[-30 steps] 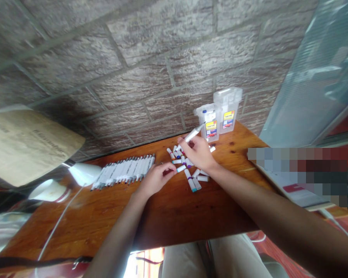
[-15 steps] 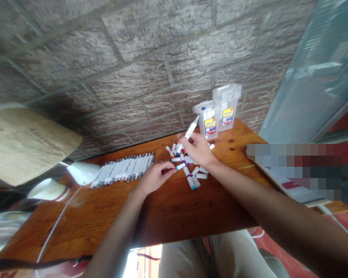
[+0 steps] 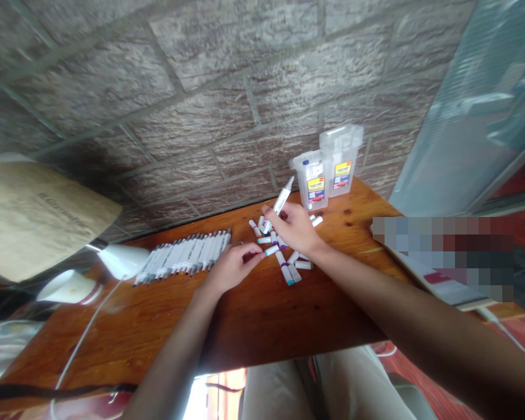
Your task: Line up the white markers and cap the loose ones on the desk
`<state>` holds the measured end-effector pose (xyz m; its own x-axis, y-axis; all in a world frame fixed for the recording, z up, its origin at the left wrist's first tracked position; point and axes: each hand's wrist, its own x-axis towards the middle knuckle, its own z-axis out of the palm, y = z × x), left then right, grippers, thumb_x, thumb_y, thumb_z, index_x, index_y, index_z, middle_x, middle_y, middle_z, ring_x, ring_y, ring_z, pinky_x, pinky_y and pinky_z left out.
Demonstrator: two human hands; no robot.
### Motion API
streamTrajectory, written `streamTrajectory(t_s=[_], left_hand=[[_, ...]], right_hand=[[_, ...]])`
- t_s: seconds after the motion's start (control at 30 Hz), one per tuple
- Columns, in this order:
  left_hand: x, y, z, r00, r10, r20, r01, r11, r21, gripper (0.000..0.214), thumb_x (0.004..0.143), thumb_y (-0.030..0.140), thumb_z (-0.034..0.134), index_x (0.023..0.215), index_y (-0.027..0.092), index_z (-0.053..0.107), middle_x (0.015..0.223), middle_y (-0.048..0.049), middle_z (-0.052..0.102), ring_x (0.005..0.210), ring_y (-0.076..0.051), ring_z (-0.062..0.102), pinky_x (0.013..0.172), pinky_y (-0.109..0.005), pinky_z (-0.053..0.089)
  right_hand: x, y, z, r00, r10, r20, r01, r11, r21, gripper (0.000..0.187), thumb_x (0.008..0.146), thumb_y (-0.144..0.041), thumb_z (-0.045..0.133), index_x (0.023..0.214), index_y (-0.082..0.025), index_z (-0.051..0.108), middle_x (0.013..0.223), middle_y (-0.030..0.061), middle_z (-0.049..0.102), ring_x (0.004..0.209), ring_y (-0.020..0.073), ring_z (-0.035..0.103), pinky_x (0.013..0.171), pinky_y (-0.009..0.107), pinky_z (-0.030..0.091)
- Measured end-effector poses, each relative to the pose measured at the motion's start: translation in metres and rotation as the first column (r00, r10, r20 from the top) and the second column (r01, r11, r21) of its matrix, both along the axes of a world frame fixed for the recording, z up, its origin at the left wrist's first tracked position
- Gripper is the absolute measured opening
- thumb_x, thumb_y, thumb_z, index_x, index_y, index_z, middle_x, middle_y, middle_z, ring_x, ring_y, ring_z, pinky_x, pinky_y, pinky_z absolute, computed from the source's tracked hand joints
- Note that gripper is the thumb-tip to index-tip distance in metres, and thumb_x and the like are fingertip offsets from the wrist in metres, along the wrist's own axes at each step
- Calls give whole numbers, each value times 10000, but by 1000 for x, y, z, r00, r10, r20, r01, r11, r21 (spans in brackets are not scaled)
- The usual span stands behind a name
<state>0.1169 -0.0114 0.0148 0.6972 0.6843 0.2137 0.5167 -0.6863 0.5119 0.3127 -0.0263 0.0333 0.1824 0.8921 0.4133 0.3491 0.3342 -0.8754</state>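
My right hand (image 3: pixel 294 228) is closed around a white marker pen (image 3: pixel 282 200) that points up and away over the wooden table (image 3: pixel 262 315). Under and around that hand lies a loose scatter of marker caps (image 3: pixel 284 265) with coloured ends. My left hand (image 3: pixel 233 266) rests on the table with its fingers curled, the fingertips pinching at a small cap (image 3: pixel 272 250) at the edge of the scatter. To the left of my left hand, a neat row of white markers (image 3: pixel 184 255) lies side by side.
Two clear plastic marker boxes (image 3: pixel 328 169) with yellow labels stand at the back by the stone wall. A white lamp (image 3: pixel 114 261) and its cable (image 3: pixel 81 344) sit at the left. A book or pad (image 3: pixel 446 286) lies at the right edge. My knees show below the table's front edge.
My right hand has tilted the marker more upright and drawn slightly left. My left hand has stayed at the cap. The view has shifted a little.
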Motion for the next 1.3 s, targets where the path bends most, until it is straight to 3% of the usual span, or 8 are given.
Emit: streamTrajectory(t_s=[0.17, 0.27, 0.47, 0.7, 0.87, 1.0, 1.17, 1.3], left_hand=[[2, 0, 1, 979, 115, 165, -109, 993, -49, 205, 914, 370, 598, 872, 189, 685, 777, -10, 700, 696, -136, 612, 670, -245, 447], [3, 3, 4, 877, 260, 403, -180, 957, -227, 289, 893, 448, 613, 890, 169, 690, 716, -10, 646, 620, -115, 557, 606, -238, 438], [3, 4, 14, 625, 408, 665, 87, 811, -579, 447, 842, 571, 636, 937, 143, 727, 549, 37, 456, 506, -83, 426, 513, -224, 372], [3, -5, 17, 730, 373, 573, 124, 753, -646, 363, 721, 505, 784, 667, 163, 674, 474, 56, 372, 468, -78, 356, 494, -235, 335], [7, -7, 20, 734, 418, 536, 117, 699, -705, 353, 676, 475, 820, 706, 149, 687, 524, 37, 485, 487, -79, 419, 487, -221, 347], [10, -5, 19, 646, 496, 580, 128, 679, -723, 355, 682, 467, 808, 691, 140, 669, 549, 32, 518, 488, -66, 437, 470, -196, 368], [6, 3, 18, 521, 624, 582, 87, 640, -764, 281, 692, 389, 759, 779, 131, 689, 567, 27, 545, 472, -75, 457, 442, -199, 394], [4, 5, 20, 454, 668, 589, 82, 627, -774, 247, 658, 344, 724, 756, 125, 665, 610, 11, 589, 458, -76, 463, 422, -204, 396]], right_hand=[[0, -1, 2, 1000, -9, -12, 9, 1000, 28, 453, 905, -508, 498, 602, -177, 564, 549, -12, 538, 550, 113, 480, 544, 237, 332], [1, -2, 6, 1000, 22, -17, -21, 1000, 17, 469, 895, -513, 509, 568, -176, 522, 539, -21, 499, 555, 107, 455, 534, 236, 312], [0, -8, 6, 894, 441, 80, -434, 897, -86, 490, 851, -554, 558, 562, -162, 609, 515, -37, 486, 539, 97, 445, 526, 225, 292], [-4, -14, 1, 747, 651, 133, -630, 757, -173, 502, 767, -573, 671, 512, -154, 563, 486, -69, 344, 505, 70, 335, 490, 210, 255], [-5, -16, 2, 697, 711, 89, -682, 697, -224, 503, 787, -615, 641, 584, -155, 644, 495, -47, 491, 479, 78, 420, 487, 202, 331], [1, -11, 7, 752, 657, 56, -625, 737, -255, 574, 873, -642, 509, 666, -145, 707, 494, -13, 564, 434, 81, 470, 465, 204, 351], [25, 12, 6, 946, 220, 236, -183, 968, -169, 472, 928, -532, 492, 816, -152, 749, 682, 24, 699, 604, 122, 617, 578, 213, 427], [42, 19, 7, 804, 85, 589, 66, 971, -230, 225, 888, -211, 560, 940, -177, 776, 970, 61, 765, 927, 192, 696, 816, 238, 473]])
